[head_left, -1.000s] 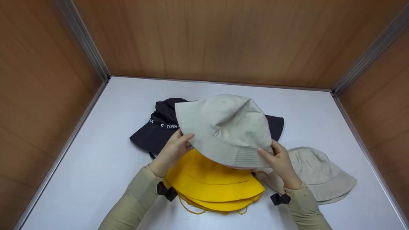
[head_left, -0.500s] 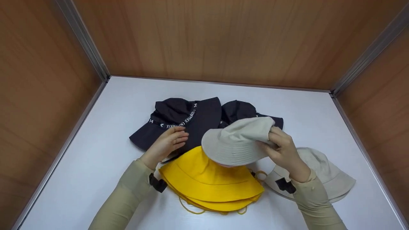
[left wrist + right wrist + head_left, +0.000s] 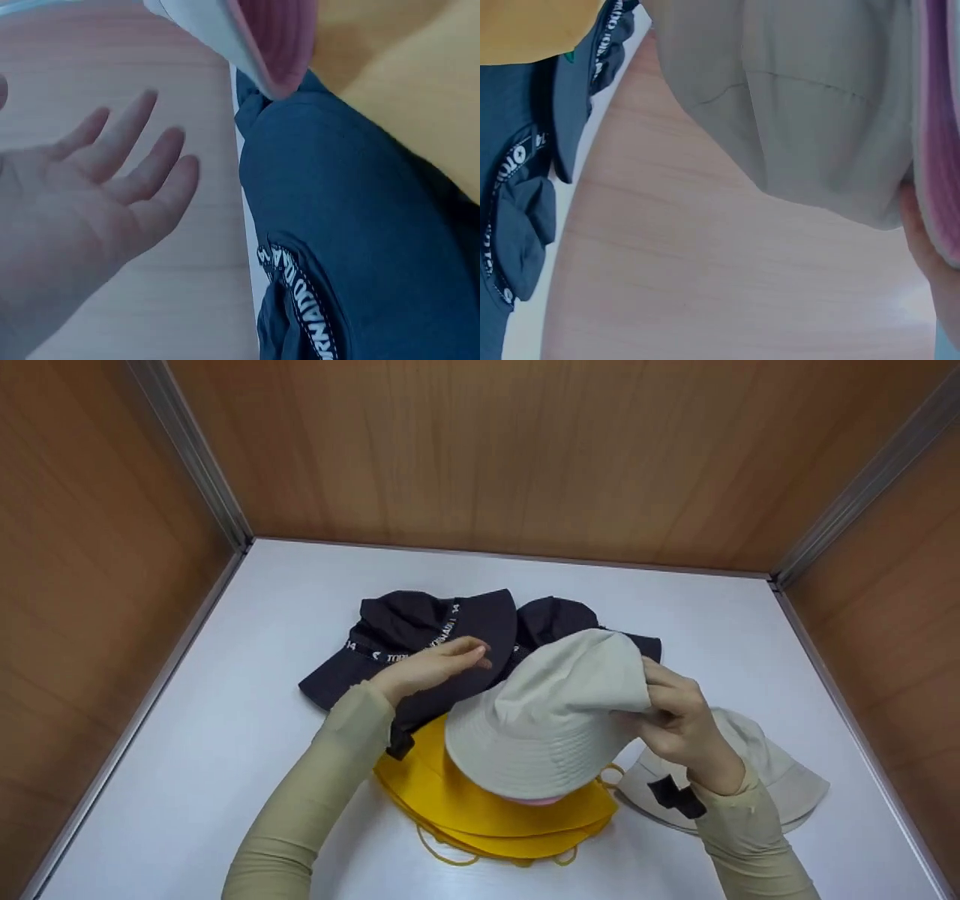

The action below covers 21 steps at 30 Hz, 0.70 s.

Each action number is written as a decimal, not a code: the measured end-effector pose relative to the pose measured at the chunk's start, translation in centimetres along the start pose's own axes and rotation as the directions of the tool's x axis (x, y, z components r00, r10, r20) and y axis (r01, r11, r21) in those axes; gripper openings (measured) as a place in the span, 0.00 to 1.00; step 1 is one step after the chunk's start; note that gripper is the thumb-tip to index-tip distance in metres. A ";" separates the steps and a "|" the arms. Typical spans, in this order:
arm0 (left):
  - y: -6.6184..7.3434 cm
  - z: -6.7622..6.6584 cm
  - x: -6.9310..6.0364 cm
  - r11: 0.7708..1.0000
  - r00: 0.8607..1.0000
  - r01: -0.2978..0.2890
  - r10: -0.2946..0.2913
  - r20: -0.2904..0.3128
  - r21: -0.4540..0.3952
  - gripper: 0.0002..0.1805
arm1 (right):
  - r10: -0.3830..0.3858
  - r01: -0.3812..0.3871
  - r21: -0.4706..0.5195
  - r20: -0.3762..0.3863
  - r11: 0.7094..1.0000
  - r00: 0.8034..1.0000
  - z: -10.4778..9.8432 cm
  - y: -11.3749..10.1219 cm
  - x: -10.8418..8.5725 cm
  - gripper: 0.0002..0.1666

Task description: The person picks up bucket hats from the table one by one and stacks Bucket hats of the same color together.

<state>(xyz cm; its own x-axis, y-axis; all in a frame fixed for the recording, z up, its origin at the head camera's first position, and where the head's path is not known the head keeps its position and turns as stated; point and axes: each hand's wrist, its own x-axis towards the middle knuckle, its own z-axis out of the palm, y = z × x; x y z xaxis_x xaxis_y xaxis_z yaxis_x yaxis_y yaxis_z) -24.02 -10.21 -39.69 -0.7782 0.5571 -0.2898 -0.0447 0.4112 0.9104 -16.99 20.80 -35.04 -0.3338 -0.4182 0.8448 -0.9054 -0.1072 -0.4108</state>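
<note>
Softly creased, a pink-lined pale hat (image 3: 551,720) is gripped by the right hand (image 3: 684,720), left hand (image 3: 435,666) loose.

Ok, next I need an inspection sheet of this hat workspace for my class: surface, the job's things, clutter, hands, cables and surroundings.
Surface: white tabletop, hats lying on it.
Job's things: pink-lined pale bucket hat, held up; yellow bucket hats, apparently stacked; dark bucket hats with white-lettered bands, beyond the yellow ones; beige bucket hat, on the right.
Clutter: nothing seen.
Hands: left hand holds nothing, fingers loose; right hand grips the pink-lined pale bucket hat.
Cables: nothing seen.
Surroundings: wood-grain panels on three sides, metal corner strips.
</note>
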 end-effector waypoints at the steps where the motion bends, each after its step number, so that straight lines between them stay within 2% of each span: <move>1: 0.1 0.4 0.1 1.000 0.999 0.012 -0.013 0.033 0.020 0.29 | 0.005 -0.005 0.012 0.001 1.000 1.000 0.0 -0.2 0.0 0.08; 3: 0.0 1.2 0.2 0.999 0.996 0.022 -0.027 0.090 0.047 0.30 | 0.012 -0.012 0.030 0.000 0.999 1.000 -0.1 -0.5 0.0 0.07; 6: -0.1 2.2 0.5 0.998 0.990 0.015 -0.022 0.140 0.056 0.30 | 0.028 -0.028 0.060 0.002 0.998 1.000 -0.4 -0.7 0.0 0.08; 11: -0.3 3.1 0.5 0.998 0.987 -0.021 0.011 0.157 0.064 0.25 | 0.081 -0.082 0.106 0.012 0.991 0.997 -1.2 -0.8 -0.6 0.08; 14: -0.4 3.3 0.5 0.995 0.988 -0.042 0.029 0.149 0.088 0.22 | 0.149 -0.149 0.126 0.013 0.981 0.989 -2.0 -0.9 -1.2 0.09; 17: -0.4 3.2 0.5 0.996 0.993 -0.048 0.039 0.113 0.074 0.22 | 0.255 -0.257 0.112 0.026 0.960 0.967 -3.4 -1.2 -2.1 0.14; 21: -0.5 3.0 0.3 0.998 0.996 -0.066 0.066 0.057 -0.010 0.21 | 0.407 -0.413 0.104 0.076 0.905 0.910 -5.5 -1.5 -3.6 0.26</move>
<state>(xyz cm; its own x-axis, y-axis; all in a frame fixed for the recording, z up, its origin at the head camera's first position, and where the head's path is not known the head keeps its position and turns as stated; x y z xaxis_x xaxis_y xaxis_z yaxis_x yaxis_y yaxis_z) -22.30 -8.08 -41.08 -0.7424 0.6234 -0.2454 0.0004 0.3668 0.9303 -15.84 27.38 -35.56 -0.6521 -0.4932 0.5758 -0.6540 -0.0183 -0.7563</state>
